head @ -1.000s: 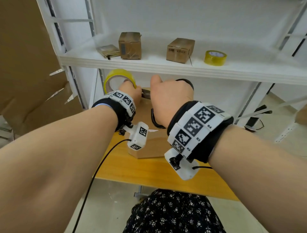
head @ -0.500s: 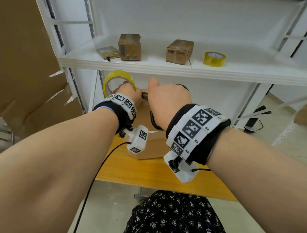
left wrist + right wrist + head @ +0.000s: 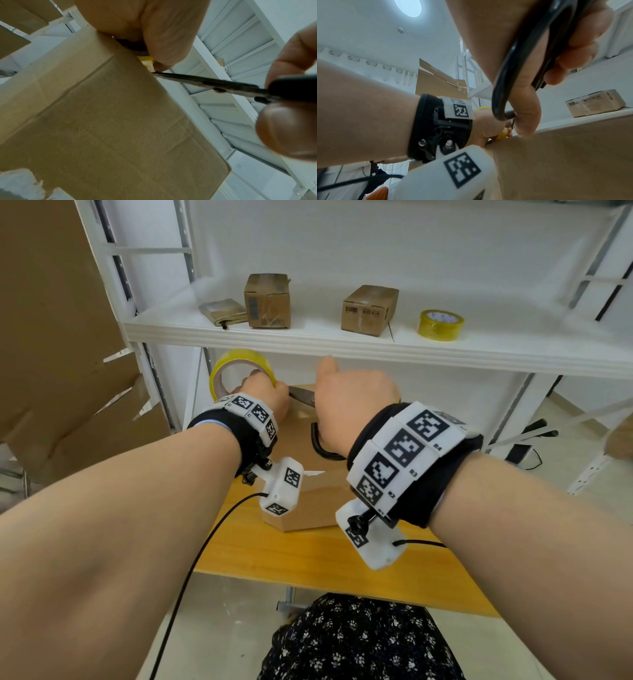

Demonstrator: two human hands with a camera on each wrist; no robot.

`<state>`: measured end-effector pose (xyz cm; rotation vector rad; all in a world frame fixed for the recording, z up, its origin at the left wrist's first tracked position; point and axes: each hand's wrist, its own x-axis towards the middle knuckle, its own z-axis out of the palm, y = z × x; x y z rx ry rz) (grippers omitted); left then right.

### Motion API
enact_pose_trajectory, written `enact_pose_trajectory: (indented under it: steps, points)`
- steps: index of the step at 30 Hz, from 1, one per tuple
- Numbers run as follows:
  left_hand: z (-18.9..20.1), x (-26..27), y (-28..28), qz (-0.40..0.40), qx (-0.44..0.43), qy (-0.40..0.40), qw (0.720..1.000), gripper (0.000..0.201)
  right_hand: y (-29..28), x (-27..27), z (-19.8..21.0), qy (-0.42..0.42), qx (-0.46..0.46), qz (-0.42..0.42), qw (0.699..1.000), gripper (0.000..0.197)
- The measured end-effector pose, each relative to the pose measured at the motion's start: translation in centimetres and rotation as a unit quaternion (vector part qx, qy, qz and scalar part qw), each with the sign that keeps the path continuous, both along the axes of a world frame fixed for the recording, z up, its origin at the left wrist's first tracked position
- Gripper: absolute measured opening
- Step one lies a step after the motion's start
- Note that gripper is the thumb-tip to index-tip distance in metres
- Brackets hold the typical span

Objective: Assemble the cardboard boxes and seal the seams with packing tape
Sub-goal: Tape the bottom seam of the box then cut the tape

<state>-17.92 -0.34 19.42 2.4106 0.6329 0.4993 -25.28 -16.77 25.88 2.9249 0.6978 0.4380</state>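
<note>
— Above the cardboard box [image 3: 301, 440], on the near table: why is the tape roll [image 3: 239, 371] gripped by the left hand [image 3: 265, 397]?
— Tape is held taut while scissors [image 3: 223, 86], clasped in the right hand [image 3: 352, 402], are brought to cut it.

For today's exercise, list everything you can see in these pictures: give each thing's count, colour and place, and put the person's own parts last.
Brown cardboard box: one, on the wooden table, under both hands.
Yellow roll of packing tape: one, held in the left hand at the box's far edge.
Black-handled scissors: one pair, in the right hand, tip at the box edge by the tape.
Orange-brown wooden table: one, under the shelf.
White metal shelf: one, above the table.
Small brown taped boxes: two, on the shelf.
Flat brown packet: one, shelf's left end.
Second yellow tape roll: one, shelf's right.
Left hand: gripping the roll.
Right hand: gripping the scissors.
</note>
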Motion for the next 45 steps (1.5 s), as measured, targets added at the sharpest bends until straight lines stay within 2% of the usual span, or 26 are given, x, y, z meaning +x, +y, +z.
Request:
enact_pose_trajectory:
  steps: [11, 22, 24, 25, 27, 29, 31, 33, 35, 37, 38, 40, 41, 42, 44, 45]
  points:
    - [-0.2, 0.3, 1.1, -0.008, -0.023, -0.015, 1.0, 0.023, -0.5, 1.4, -0.8, -0.009, 0.029, -0.018, 0.999, 0.039]
    - [1.6, -1.5, 1.9, 0.015, -0.005, -0.037, 0.999, 0.029, -1.8, 3.8, -1.6, 0.083, 0.176, -0.055, 0.979, 0.054]
    - [2.1, -2.0, 1.9, 0.014, -0.002, -0.046, 0.999, 0.028, -1.9, 4.5, -2.0, 0.137, 0.245, -0.068, 0.957, 0.054]
    - [2.5, -2.3, 1.7, 0.013, 0.002, -0.053, 0.999, 0.027, -2.0, 5.1, -2.3, 0.166, 0.297, -0.083, 0.937, 0.058]
    - [3.4, -2.7, 1.1, 0.004, 0.01, -0.072, 0.997, 0.026, -2.5, 6.2, -2.7, 0.203, 0.422, -0.113, 0.876, 0.068]
    - [4.5, -3.1, 0.3, -0.013, 0.018, -0.092, 0.996, 0.031, -3.6, 7.1, -3.0, 0.198, 0.502, -0.145, 0.829, 0.07]
    - [5.7, -3.5, -1.2, -0.031, 0.025, -0.11, 0.993, 0.034, -5.2, 7.5, -3.5, 0.193, 0.537, -0.187, 0.8, 0.07]
    - [7.0, -3.7, -3.1, -0.063, 0.019, -0.138, 0.988, 0.039, -7.3, 7.6, -4.3, 0.204, 0.539, -0.239, 0.781, 0.07]
    - [8.3, -4.1, -5.7, -0.112, -0.006, -0.164, 0.98, 0.044, -9.3, 7.8, -5.7, 0.212, 0.53, -0.268, 0.776, 0.065]
    - [9.2, -4.2, -8.6, -0.165, -0.031, -0.176, 0.97, 0.046, -11.4, 7.7, -7.4, 0.25, 0.445, -0.259, 0.82, 0.038]
    - [9.5, -4.3, -10.1, -0.188, -0.044, -0.174, 0.966, 0.045, -12.1, 7.9, -8.3, 0.286, 0.404, -0.266, 0.827, 0.028]
    - [9.5, -4.1, -13.0, -0.237, -0.065, -0.162, 0.956, 0.034, -13.9, 7.7, -9.9, 0.297, 0.287, -0.284, 0.865, 0.026]
    - [9.3, -3.9, -14.5, -0.269, -0.077, -0.148, 0.949, 0.03, -14.9, 7.6, -10.8, 0.317, 0.234, -0.299, 0.869, 0.03]
    - [9.0, -3.8, -15.9, -0.303, -0.09, -0.131, 0.94, 0.031, -15.7, 7.5, -11.5, 0.359, 0.239, -0.306, 0.849, 0.036]
    - [8.0, -3.3, -18.5, -0.357, -0.113, -0.093, 0.923, 0.036, -17.2, 6.6, -12.3, 0.376, 0.325, -0.304, 0.813, 0.044]
    - [7.4, -3.1, -19.6, -0.377, -0.12, -0.074, 0.915, 0.034, -17.6, 6.4, -12.4, 0.392, 0.267, -0.311, 0.823, 0.036]
